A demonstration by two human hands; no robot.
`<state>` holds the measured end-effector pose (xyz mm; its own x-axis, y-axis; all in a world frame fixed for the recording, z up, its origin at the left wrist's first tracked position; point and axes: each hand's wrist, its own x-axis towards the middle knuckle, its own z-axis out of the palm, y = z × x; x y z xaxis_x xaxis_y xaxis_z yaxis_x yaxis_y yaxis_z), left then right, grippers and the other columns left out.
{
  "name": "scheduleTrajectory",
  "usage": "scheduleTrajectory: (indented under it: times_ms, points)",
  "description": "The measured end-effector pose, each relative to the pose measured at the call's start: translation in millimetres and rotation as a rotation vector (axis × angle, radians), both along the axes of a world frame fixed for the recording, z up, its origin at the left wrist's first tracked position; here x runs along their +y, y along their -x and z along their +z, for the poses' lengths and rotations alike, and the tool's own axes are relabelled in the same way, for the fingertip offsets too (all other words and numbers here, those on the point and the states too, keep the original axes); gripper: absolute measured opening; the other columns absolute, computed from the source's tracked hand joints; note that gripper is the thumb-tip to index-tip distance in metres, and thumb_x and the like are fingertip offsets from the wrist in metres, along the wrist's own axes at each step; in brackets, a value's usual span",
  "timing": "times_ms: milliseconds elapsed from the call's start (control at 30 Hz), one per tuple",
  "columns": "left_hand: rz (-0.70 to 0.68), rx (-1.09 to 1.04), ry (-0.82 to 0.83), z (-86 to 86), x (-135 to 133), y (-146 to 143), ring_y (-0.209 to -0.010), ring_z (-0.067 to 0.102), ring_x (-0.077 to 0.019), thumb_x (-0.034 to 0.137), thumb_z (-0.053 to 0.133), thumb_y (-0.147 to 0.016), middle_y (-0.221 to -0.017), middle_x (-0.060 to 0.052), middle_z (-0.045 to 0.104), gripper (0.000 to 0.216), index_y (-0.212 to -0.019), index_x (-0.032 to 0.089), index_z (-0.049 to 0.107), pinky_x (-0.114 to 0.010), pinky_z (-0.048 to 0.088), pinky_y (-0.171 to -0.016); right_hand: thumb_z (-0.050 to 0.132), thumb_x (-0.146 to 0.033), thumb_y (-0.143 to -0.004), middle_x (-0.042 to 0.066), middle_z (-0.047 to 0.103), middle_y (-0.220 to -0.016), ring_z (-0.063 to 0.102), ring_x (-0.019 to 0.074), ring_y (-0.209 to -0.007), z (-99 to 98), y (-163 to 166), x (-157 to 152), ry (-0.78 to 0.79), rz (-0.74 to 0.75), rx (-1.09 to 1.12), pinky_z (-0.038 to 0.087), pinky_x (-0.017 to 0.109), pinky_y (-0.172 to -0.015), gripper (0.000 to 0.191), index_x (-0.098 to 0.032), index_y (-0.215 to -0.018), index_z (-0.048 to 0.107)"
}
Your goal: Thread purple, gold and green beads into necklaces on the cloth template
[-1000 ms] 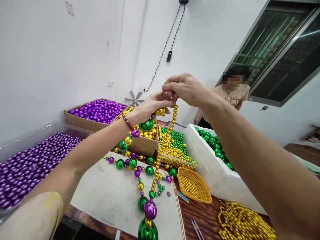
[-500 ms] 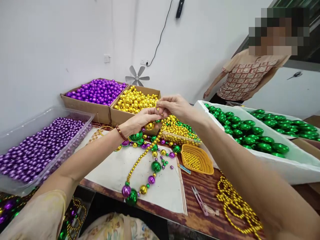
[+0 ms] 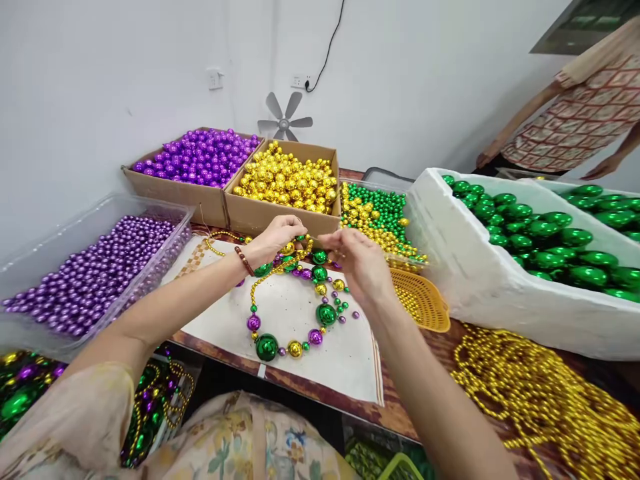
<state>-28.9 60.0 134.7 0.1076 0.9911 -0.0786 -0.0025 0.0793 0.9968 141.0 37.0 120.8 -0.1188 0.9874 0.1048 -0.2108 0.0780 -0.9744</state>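
Observation:
My left hand [image 3: 281,241] is closed in a pinch on a bead necklace [image 3: 267,347], above the white cloth [image 3: 210,313]. The necklace hangs from those fingers in a loop of small gold beads with larger green, purple and gold balls, its lower part lying on the cloth. To the right, a short gap away, my right hand [image 3: 356,259] is closed with fingertips together. Whatever it pinches is too fine to make out. Behind and below both hands lie more strung green, purple and gold beads [image 3: 326,314], with several small loose ones beside them.
Boxes of purple balls [image 3: 200,160] and gold balls [image 3: 287,180] stand behind. A clear tub of purple beads [image 3: 100,273] is left; foam boxes of green ovals [image 3: 540,233] are right. Gold bead strands [image 3: 540,387] and a yellow basket [image 3: 425,300] lie nearer. A person [image 3: 575,120] stands far right.
My hands have drawn apart, the right one moving right and down, the left one slightly left. The necklace's gold strand has sagged lower. The view has shifted, and the scissors are no longer visible.

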Motion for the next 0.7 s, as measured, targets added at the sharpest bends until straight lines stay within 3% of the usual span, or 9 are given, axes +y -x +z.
scheduleTrajectory:
  times_ms: [100, 167, 267, 367, 533, 633, 700]
  points:
    - [-0.028, 0.0, 0.007, 4.5, -2, -3, -0.051, 0.051, -0.0071, 0.007, 0.057, -0.086, -0.061, 0.002, 0.055, 0.022, -0.066, 0.015, 0.051, -0.025, 0.038, -0.06, 0.061, -0.042, -0.09, 0.006, 0.078, -0.095, 0.067, 0.0155, -0.073, -30.4, 19, -30, -0.13, 0.043, -0.127, 0.051, 0.025, -0.055, 0.025, -0.021, -0.081, 0.072]
    - [-0.068, 0.016, 0.007, 6.3, -1, -3, -0.053, 0.051, -0.0073, 0.009, 0.059, -0.085, -0.063, 0.002, 0.057, 0.02, -0.066, 0.015, 0.054, -0.026, 0.038, -0.06, 0.058, -0.042, -0.091, 0.005, 0.077, -0.096, 0.068, 0.0177, -0.075, -51.6, 29, -36, -0.142, 0.016, -0.196, 0.055, 0.028, -0.058, 0.027, -0.022, -0.086, 0.074]
    - [-0.114, 0.037, -0.004, 3.9, -3, 2, -0.057, 0.051, -0.0074, 0.012, 0.066, -0.079, -0.064, 0.001, 0.059, 0.017, -0.064, 0.014, 0.059, -0.025, 0.039, -0.062, 0.052, -0.039, -0.093, 0.007, 0.075, -0.108, 0.07, 0.0246, -0.095, -77.6, 35, -29, -0.242, -0.08, -0.354, 0.062, 0.036, -0.073, 0.027, -0.023, -0.093, 0.075]
    - [-0.175, -0.002, 0.056, -3.7, -8, 9, -0.06, 0.054, -0.0094, 0.019, 0.073, -0.074, -0.065, -0.001, 0.063, 0.013, -0.065, 0.014, 0.065, -0.025, 0.04, -0.061, 0.041, -0.029, -0.097, 0.011, 0.073, -0.113, 0.067, 0.0285, -0.113, -93.1, 39, -12, -0.472, -0.211, -0.563, 0.057, 0.044, -0.094, 0.034, -0.022, -0.099, 0.074]
    - [-0.151, -0.155, 0.196, -8.1, 4, 25, -0.058, 0.06, -0.0117, 0.025, 0.083, -0.065, -0.064, -0.003, 0.066, 0.019, -0.07, 0.014, 0.068, -0.024, 0.044, -0.055, 0.029, -0.012, -0.095, 0.011, 0.067, -0.131, 0.054, 0.0242, -0.135, -89.8, 54, 44, -0.774, -0.281, -0.733, 0.041, 0.049, -0.117, 0.05, -0.02, -0.127, 0.067]
    - [-0.12, -0.24, 0.23, 3.5, 15, 31, -0.059, 0.063, -0.0129, 0.019, 0.088, -0.057, -0.065, -0.003, 0.067, 0.027, -0.073, 0.013, 0.068, -0.023, 0.045, -0.053, 0.03, -0.009, -0.095, 0.01, 0.067, -0.131, 0.05, 0.0236, -0.138, -74.8, 64, 68, -0.886, -0.239, -0.796, 0.036, 0.051, -0.12, 0.049, -0.021, -0.122, 0.069]
    - [-0.101, -0.269, 0.197, 8.4, 13, 34, -0.058, 0.062, -0.0117, 0.018, 0.089, -0.056, -0.065, -0.002, 0.066, 0.028, -0.072, 0.013, 0.067, -0.022, 0.045, -0.052, 0.033, -0.01, -0.097, 0.012, 0.068, -0.13, 0.05, 0.0255, -0.139, -75.5, 66, 64, -0.914, -0.214, -0.812, 0.035, 0.054, -0.12, 0.044, -0.021, -0.111, 0.073]
